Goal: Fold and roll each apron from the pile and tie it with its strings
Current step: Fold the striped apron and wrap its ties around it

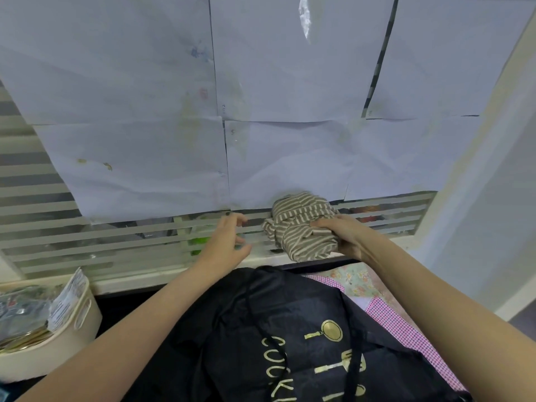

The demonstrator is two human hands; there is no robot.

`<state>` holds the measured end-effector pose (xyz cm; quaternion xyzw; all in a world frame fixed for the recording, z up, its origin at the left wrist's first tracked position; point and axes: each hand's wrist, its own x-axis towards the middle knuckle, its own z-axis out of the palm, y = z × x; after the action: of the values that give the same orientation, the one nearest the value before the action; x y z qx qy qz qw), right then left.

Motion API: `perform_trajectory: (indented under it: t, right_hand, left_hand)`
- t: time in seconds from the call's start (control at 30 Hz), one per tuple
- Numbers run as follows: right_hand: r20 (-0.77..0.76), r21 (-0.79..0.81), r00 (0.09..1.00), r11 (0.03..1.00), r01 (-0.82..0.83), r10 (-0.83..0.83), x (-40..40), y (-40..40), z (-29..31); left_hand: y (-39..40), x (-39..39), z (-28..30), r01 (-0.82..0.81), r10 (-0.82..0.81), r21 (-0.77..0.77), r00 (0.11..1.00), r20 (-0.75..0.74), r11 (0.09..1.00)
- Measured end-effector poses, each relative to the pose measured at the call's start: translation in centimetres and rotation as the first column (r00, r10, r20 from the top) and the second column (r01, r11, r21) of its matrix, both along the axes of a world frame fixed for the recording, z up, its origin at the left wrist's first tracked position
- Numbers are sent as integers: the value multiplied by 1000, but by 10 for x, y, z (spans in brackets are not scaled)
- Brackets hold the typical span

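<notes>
A rolled brown-and-cream striped apron (301,227) sits on the window ledge at the far edge of the table. My right hand (342,233) lies on its right side, fingers curled over the bundle. My left hand (229,239) hovers just left of it, fingers loosely spread and holding nothing. A black apron (255,329) with gold print and thin black strings lies spread on the table below my arms. Under it at the right shows a pink checked and floral apron (388,311).
A cream basket (72,323) with packets stands at the left on the table. Behind the ledge (139,278) is a striped glass pane (87,236), covered above with white paper sheets (174,111). A white wall column (478,213) rises at the right.
</notes>
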<state>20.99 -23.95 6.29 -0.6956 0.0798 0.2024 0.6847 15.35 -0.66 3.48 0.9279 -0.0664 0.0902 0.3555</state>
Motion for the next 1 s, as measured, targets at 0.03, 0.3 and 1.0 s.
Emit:
perform_trajectory:
  t: [0.03, 0.3, 1.0]
  right_hand:
    - [46, -74, 998, 996, 53, -50, 1, 5, -1]
    - [355, -441, 929, 895, 69, 103, -34, 58, 3]
    - [397, -573, 846, 816, -76, 357, -40, 65, 14]
  left_hand:
    - [-6, -2, 3, 21, -22, 18, 1000, 15, 1000]
    - [-68, 1, -3, 33, -30, 42, 996, -85, 999]
    - [-22, 1, 4, -213, -22, -843, 966, -257, 493]
